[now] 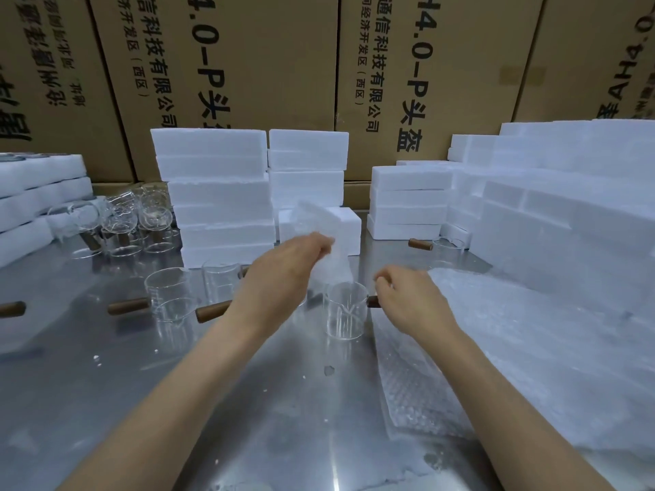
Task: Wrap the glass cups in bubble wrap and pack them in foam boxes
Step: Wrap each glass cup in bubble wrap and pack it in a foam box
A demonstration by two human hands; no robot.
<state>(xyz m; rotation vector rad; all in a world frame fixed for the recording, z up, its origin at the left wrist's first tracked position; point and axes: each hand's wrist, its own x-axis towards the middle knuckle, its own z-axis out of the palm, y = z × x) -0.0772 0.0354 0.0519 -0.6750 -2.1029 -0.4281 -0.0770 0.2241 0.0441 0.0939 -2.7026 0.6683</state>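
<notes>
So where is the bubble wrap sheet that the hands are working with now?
Head view, centre: the left hand pinches the sheet above the cup, with the right hand beside it.

Both forearms run out of the bottom edge. The right hand (411, 299) covers most of the wooden handle (373, 301) on the centre glass cup (345, 310), and you can't tell if its fingers actually touch it. The bubble wrap sheet (320, 235) in the left hand (283, 274) is motion-blurred. The far-left handle (12, 309) and the cardboard boxes (248, 65) get cropped.
</notes>
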